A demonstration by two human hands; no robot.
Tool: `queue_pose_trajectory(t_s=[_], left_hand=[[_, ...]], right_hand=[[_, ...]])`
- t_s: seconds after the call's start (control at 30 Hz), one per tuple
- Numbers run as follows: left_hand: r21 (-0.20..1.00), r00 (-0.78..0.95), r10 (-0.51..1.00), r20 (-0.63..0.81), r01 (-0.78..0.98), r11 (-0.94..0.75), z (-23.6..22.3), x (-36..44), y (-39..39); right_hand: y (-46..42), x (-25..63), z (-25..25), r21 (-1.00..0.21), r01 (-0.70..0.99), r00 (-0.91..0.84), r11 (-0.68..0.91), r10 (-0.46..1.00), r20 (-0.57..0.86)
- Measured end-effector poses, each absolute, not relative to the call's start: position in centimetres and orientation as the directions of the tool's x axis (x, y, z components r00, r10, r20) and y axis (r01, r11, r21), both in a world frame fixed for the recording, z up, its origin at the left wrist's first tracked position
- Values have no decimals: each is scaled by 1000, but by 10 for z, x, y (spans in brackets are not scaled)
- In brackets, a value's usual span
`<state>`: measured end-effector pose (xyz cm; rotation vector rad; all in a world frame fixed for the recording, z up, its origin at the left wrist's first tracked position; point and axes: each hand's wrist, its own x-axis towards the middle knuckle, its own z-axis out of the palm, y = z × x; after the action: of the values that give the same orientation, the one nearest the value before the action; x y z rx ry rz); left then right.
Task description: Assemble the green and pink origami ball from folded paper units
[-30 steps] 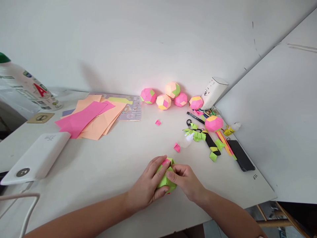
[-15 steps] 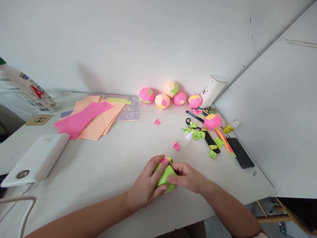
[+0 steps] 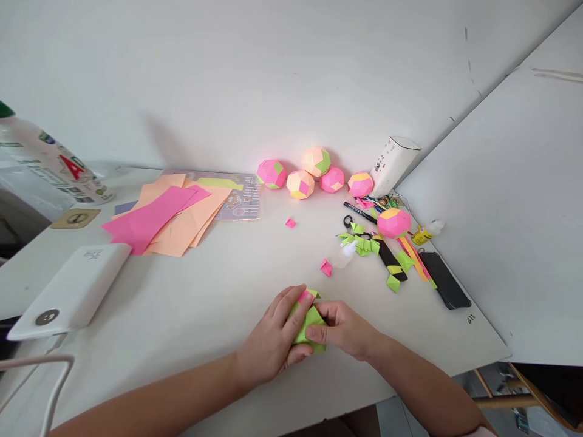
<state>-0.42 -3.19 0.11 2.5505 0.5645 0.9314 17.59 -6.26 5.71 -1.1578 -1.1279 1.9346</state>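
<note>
Between my hands, near the front edge of the table, is a green folded-paper ball (image 3: 311, 325) with a pink piece on its top. My left hand (image 3: 276, 334) wraps round its left side, fingers over the top and thumb underneath. At the right side, my right hand (image 3: 348, 331) pinches the paper, thumb on the outer face and fingertips hidden at an opening. Just beyond the ball lie a small pink folded piece (image 3: 326, 267) and a clear glue bottle (image 3: 345, 254) with a white tip. Another small pink folded piece (image 3: 290, 223) sits farther back.
Finished paper balls (image 3: 300, 184) stand along the wall. To the right lie green folded pieces (image 3: 364, 245), scissors (image 3: 348, 221), a black-and-yellow cutter (image 3: 389, 258) and a phone (image 3: 444, 279). Pink and orange sheets (image 3: 150, 215), a white power bank (image 3: 73, 291) and a large bottle (image 3: 54, 161) are at left.
My right thumb has shifted slightly left across the green ball, and the ball is turned a little in my hands. The whole view has moved slightly.
</note>
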Motion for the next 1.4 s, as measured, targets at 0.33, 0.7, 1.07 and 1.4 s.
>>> queue_pose_trajectory(t_s=[0.33, 0.7, 1.07, 1.4], left_hand=[[450, 677, 460, 575, 207, -869, -1, -3, -31], [442, 680, 453, 577, 206, -873, 0, -2, -31], [486, 671, 470, 574, 184, -855, -6, -2, -32], [783, 645, 640, 417, 103, -614, -14, -3, -27]], right_hand=[[-65, 172, 53, -909, -86, -367, -407, 862, -351], [-65, 169, 47, -905, -121, -270, -408, 891, -365], [-63, 168, 51, -931, -94, -146, -353, 930, -338], [-61, 172, 52, -928, -138, -67, -346, 938, -339]])
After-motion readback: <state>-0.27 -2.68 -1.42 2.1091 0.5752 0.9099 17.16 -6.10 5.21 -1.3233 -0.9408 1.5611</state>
